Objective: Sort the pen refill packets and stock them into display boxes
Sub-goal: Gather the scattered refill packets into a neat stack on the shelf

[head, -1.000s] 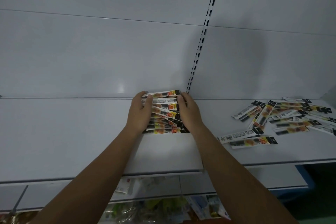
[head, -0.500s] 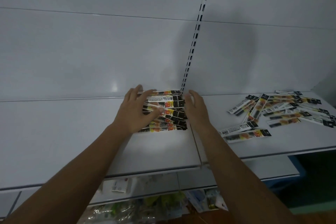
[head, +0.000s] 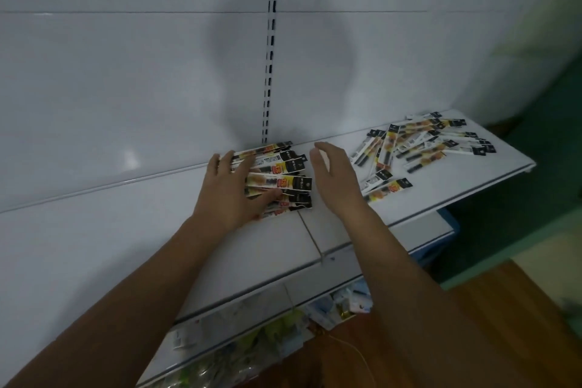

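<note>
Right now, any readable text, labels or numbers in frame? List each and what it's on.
None can be read for certain.
Pile of packets under the left hand: white logo on black ends, red-yellow badges, white labels; all too blurred.
Loose packets to the right: print too small.
Goods below the shelf: blurred.
The shelf itself: no text seen.

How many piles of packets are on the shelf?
2. The middle pile lies partly under the left hand; the loose pile is spread near the shelf's right end. Others may be hidden.
</note>
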The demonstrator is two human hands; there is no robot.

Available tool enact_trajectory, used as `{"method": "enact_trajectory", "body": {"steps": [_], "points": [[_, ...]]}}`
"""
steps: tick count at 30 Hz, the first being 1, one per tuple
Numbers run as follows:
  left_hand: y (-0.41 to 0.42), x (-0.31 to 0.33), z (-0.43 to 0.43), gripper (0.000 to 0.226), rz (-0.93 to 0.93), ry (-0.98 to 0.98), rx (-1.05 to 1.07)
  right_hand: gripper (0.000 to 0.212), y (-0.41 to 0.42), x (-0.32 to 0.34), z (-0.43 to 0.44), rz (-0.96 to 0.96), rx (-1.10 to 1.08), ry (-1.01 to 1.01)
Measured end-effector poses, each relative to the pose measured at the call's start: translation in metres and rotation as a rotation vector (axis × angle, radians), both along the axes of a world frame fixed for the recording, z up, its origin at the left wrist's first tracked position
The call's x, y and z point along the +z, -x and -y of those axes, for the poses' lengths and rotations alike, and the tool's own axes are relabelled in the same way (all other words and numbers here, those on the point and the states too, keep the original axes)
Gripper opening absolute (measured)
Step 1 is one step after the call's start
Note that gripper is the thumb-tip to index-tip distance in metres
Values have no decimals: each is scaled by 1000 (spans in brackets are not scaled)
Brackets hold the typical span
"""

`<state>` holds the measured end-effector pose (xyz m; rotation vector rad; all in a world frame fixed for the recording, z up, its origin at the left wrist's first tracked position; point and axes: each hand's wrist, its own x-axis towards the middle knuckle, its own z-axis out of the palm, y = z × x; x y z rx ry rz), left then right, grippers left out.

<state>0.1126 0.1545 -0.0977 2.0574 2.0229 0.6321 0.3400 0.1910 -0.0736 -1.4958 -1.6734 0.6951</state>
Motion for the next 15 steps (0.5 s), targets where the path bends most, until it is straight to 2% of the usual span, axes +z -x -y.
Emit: {"method": "enact_trajectory", "body": {"steps": [4,9,15], "points": [[-36,-2,-15,117,-6,28,-17,55,-36,0,-3,179,-20,-59],[-85,0,-33,123,-29,7,-31,53,-97,-2,-12,250,-41,-77],[-146,-3,-58,116,-96,8,-2,51,-185,0,-31,268,-2,-103]]}}
